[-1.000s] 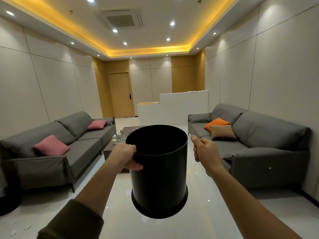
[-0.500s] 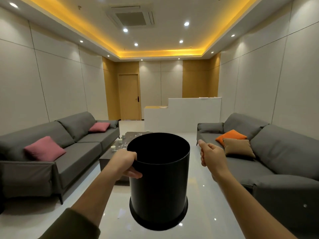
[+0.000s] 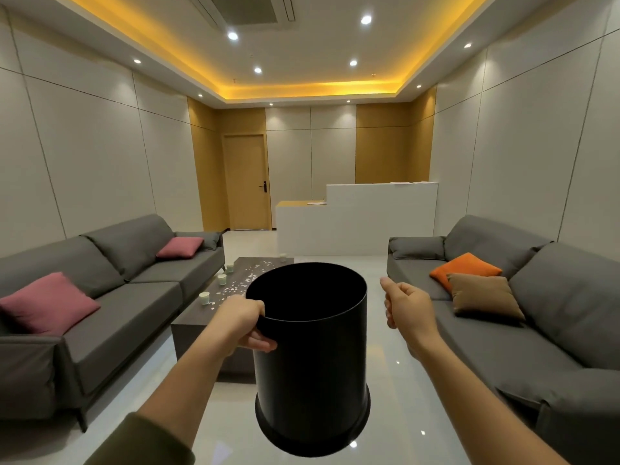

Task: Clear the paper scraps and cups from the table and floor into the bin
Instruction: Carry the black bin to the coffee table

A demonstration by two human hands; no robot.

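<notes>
Black cylindrical bin (image 3: 312,364): carried clear of the glossy white floor (image 3: 396,380), upright, mouth open.
Left hand (image 3: 243,322): curled round the bin's rim on one side only.
Right hand (image 3: 407,308): beside the bin, apart from it, fingers loosely curled, holding nothing.
Hazards, as judged: a one-sided hold may let the bin swing or slip, and its base may knock the table's near corner. A hard set-down could scatter light scraps.
Dark rectangular coffee table (image 3: 198,333): ahead and left, bearing white paper scraps (image 3: 250,276) and small pale cups (image 3: 204,298).
Grey fabric sofas (image 3: 134,297): flank the aisle and narrow the approach.
White reception counter (image 3: 355,223): beyond the table.
</notes>
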